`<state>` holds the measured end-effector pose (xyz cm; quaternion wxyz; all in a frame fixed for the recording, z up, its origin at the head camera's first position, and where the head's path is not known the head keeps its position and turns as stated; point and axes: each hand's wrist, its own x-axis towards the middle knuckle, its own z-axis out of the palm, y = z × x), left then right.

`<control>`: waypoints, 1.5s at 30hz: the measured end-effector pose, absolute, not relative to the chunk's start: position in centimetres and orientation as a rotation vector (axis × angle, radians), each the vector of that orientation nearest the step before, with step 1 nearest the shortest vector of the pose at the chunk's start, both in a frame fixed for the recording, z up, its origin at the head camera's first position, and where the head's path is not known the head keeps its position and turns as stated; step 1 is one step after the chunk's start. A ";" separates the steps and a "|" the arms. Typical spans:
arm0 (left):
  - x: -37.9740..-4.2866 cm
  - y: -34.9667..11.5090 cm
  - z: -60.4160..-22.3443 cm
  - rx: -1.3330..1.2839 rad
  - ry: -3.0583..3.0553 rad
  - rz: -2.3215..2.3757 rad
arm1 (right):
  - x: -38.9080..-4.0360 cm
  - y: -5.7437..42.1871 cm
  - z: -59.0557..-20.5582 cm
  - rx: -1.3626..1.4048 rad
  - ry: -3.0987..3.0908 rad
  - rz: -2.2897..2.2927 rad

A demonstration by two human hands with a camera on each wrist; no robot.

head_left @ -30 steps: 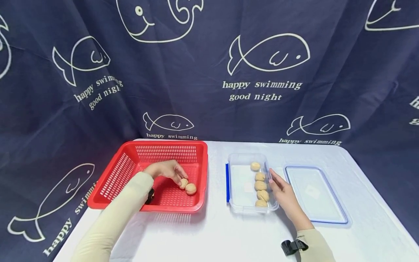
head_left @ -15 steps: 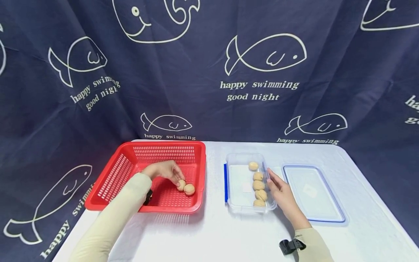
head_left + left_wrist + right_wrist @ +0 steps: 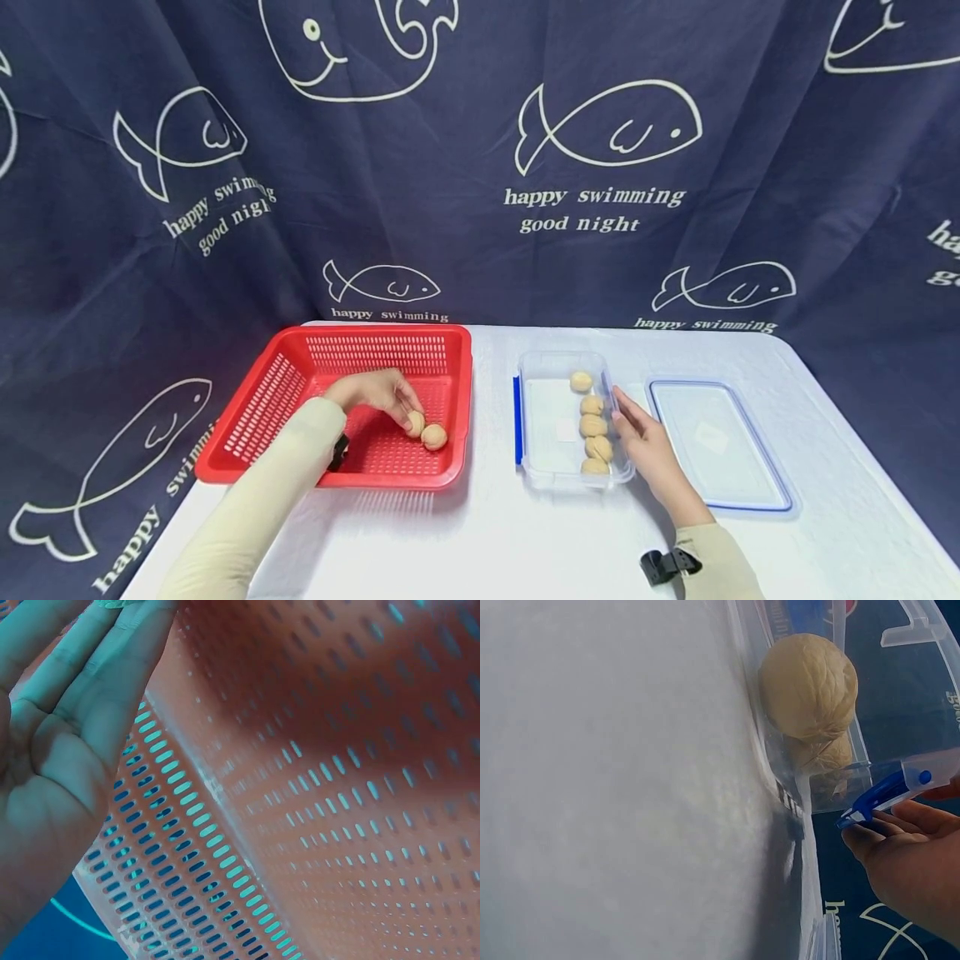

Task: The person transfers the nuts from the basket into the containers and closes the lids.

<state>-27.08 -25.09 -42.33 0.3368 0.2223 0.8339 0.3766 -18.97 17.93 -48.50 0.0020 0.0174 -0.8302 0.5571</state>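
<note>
Inside red plastic basket [image 3: 397,481], left grip [image 3: 378,393] pinches round tan walnut [image 3: 416,425]; straight-fingered right hand [image 3: 649,450] likely steadies clear plastic box [image 3: 543,412].

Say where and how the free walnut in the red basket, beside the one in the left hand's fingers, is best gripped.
From above, through the open top of the red basket, pinching the free walnut around its widest part. It is round with no handle, and the held walnut crowds its left side, so the exposed flanks look better.
</note>
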 end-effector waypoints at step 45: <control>-23.1 -21.5 -35.0 0.150 2.299 1.710 | -18.8 18.2 -48.4 0.067 -2.598 1.796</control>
